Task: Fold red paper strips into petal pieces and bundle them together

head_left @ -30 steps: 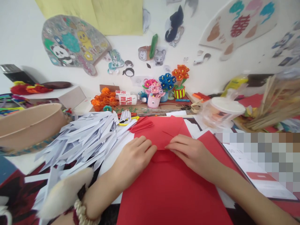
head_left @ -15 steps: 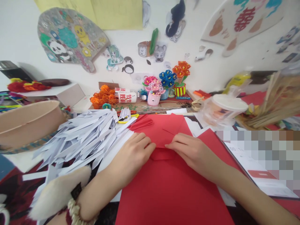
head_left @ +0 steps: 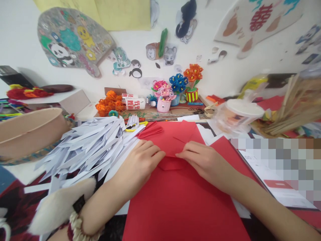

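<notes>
Wall [head_left: 215, 78] well beyond, fingers [head_left: 159, 156] pinching red paper [head_left: 172, 139] by its edge

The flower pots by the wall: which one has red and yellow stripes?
The rightmost pot, holding orange flowers; the pink pot and the blue pot show no such stripes.

Red paper [head_left: 173, 150] in both hands [head_left: 146, 156] [head_left: 203, 161]

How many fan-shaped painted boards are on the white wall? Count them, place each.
2: the grey, colourfully painted fan-shaped board at upper left, and the white fan-shaped board at upper right, its top cut off by the picture's edge.
</notes>
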{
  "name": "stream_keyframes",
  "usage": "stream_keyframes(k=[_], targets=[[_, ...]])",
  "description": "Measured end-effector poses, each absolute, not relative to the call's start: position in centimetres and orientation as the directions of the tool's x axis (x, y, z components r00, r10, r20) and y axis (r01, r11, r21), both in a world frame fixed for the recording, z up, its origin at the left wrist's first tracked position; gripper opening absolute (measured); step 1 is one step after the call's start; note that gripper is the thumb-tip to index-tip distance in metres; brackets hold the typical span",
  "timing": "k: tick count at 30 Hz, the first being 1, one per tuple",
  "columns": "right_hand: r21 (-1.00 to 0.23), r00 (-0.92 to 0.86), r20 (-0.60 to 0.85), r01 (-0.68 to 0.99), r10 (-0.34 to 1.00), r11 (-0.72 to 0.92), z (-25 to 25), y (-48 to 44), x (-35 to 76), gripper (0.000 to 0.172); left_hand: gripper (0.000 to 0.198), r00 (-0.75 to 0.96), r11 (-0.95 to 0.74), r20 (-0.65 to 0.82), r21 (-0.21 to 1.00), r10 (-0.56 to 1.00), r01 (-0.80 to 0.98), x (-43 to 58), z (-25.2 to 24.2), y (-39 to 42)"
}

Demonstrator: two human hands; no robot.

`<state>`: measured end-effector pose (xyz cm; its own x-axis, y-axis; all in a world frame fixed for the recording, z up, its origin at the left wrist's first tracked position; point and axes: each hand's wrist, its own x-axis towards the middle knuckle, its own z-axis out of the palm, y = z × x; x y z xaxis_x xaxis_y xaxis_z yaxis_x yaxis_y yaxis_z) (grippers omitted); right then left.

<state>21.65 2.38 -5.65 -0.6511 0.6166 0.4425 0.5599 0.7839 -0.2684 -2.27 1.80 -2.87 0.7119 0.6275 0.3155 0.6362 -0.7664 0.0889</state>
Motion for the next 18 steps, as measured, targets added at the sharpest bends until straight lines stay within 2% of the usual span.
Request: stream_keyframes(k=[8,15,18], targets=[[-0.280,-0.649,0.432,0.564,0.627,0.777,-5.77,2.39,21.64,0.031,0.034,0.733,-0.778,0.297,0.059,0.612,0.626,-2.25,-2.81,1.67],[-0.287,-0.648,0.444,0.552,0.619,0.783,-5.72,2.44,21.69,0.029,0.036,0.824,-0.816,0.266,-0.172,0.501,0.552,-2.16,-2.75,1.70],[-0.279,-0.652,0.444,0.552,0.615,0.786,-5.74,2.48,21.74,0.029,0.038,0.832,-0.816,0.294,-0.214,0.471,0.538,-2.10,-2.64,1.70]])
